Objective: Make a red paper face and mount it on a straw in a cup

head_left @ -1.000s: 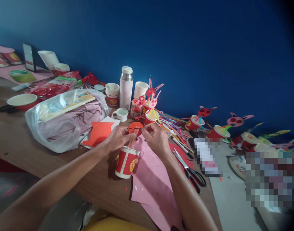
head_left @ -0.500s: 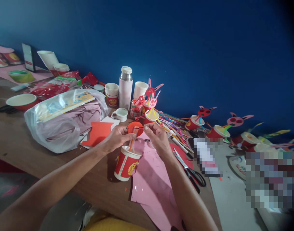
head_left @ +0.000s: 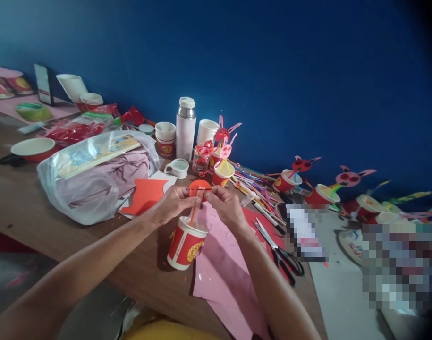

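A round orange-red paper disc (head_left: 195, 184) with a dark line across it is pinched at its left edge by my left hand (head_left: 173, 204), thumb and fingers closed. My right hand (head_left: 225, 204) is closed at the disc's right edge, fingertips against it. Orange strips (head_left: 193, 215) run from the back of the disc's area down into a red-and-white paper cup (head_left: 186, 246) with a yellow emblem. Below the hands, the cup stands slightly tilted in view beside a pink paper sheet (head_left: 224, 264). My fingers hide part of the disc.
Scissors (head_left: 277, 250) lie right of the pink sheet, near scattered pipe cleaners (head_left: 249, 182). Cut orange paper (head_left: 145, 196) and a clear plastic bag (head_left: 84, 203) are at left. A thermos (head_left: 185, 134) and finished-looking cup figures (head_left: 346, 179) stand along the blue wall.
My right hand has shifted slightly left and down, its fingers now bent closer over the disc's right edge. My left hand keeps its pinch. The view has moved slightly.
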`<state>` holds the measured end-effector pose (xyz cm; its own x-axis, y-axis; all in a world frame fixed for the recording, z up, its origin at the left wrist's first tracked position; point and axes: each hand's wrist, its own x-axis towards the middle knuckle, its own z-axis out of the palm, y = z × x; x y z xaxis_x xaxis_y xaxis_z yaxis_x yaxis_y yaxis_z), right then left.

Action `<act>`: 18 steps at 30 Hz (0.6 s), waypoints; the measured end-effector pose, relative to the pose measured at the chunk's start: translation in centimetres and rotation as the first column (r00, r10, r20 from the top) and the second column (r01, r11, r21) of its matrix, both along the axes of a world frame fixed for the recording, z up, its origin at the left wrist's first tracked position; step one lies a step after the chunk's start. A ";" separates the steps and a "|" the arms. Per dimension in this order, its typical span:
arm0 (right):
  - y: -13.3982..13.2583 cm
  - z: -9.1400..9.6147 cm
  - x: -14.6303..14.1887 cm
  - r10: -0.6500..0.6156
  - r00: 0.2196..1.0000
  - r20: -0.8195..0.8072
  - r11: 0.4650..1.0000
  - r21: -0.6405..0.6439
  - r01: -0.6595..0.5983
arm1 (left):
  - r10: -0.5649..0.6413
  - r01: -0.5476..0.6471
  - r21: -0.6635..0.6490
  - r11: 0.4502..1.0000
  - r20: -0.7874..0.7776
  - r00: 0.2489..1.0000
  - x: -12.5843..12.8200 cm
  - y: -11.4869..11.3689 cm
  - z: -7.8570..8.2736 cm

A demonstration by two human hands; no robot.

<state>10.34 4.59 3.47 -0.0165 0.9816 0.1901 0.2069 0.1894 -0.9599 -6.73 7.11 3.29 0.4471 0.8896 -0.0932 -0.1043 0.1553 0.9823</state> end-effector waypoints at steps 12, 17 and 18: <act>-0.4 0.5 -0.3 -0.094 0.985 0.143 0.994 0.065 0.085 | 0.004 -0.004 -0.009 1.000 0.004 1.000 0.3 0.2 -0.4; 0.0 -0.4 0.0 -0.042 0.998 0.054 0.999 0.020 0.041 | -0.004 0.005 -0.053 0.999 0.022 1.000 0.3 0.2 -0.1; 0.0 -0.5 0.1 -0.031 0.999 0.036 1.000 0.008 0.031 | -0.009 0.010 -0.064 0.998 0.027 1.000 0.2 0.2 -0.2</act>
